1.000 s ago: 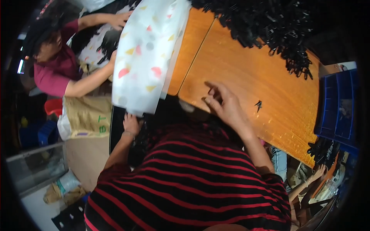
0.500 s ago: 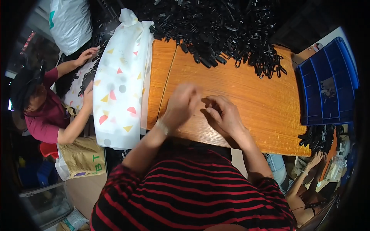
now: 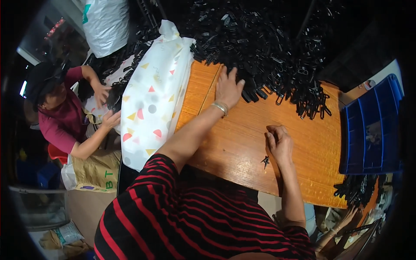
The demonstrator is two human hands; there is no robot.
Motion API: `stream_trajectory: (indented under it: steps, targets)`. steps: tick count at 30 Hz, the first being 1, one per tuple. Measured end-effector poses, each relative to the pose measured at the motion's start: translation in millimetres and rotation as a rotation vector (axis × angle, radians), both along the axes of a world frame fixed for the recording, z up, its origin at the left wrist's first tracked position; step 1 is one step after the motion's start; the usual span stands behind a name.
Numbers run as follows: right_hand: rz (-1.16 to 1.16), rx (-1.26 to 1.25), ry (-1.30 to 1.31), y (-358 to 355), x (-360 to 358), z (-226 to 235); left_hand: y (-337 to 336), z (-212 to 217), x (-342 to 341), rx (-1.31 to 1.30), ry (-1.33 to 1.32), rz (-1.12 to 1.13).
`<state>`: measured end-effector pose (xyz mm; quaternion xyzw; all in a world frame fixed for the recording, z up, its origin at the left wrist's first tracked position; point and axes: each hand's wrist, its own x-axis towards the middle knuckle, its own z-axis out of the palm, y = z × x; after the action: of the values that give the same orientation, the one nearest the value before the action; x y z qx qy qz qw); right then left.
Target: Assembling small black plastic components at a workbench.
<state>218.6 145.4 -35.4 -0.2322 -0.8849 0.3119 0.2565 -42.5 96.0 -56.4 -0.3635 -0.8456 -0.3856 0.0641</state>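
Note:
My left hand (image 3: 228,88) stretches across the wooden table (image 3: 242,143) with fingers spread, its fingertips touching the near edge of a big heap of black plastic clips (image 3: 264,47). A metal bracelet sits on that wrist. My right hand (image 3: 279,143) rests on the table closer to me, fingers curled loosely; whether it holds anything I cannot tell. A single small black clip (image 3: 265,161) lies on the wood just left of that hand.
A white bag with coloured shapes (image 3: 151,99) lies along the table's left edge. A blue plastic crate (image 3: 372,130) stands at the right. A person in a dark red shirt (image 3: 65,117) handles clips at the left. More clips (image 3: 355,190) lie below the crate.
My hands were together near the table's front edge. Now the left hand has reached forward to the clip heap, and the right hand has stayed near the front by a small clip.

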Motion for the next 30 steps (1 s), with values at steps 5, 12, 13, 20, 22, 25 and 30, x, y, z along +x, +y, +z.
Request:
stream_trajectory:
  steps: [5,12,13,20,22,25,30]
  targets:
    - [-0.161,0.089,0.006,-6,-5,0,-13,28,-29,0.117,-0.019,-0.147]
    - [-0.178,0.049,0.018,-7,-13,3,21,23,-158,0.127,0.257,0.275]
    - [-0.174,0.04,0.022,-6,-12,3,25,27,-165,0.032,0.125,0.285]
    - [-0.192,-0.022,0.021,-5,-11,3,39,37,-155,-0.215,0.001,0.285]
    - [-0.192,-0.018,0.036,-7,-12,3,42,32,-138,-0.169,0.001,0.27]
    - [-0.204,-0.005,0.039,-5,-10,5,46,23,-112,-0.114,0.09,0.221]
    - [-0.172,0.002,0.142,-3,-17,-3,29,26,-72,-0.033,0.136,0.174]
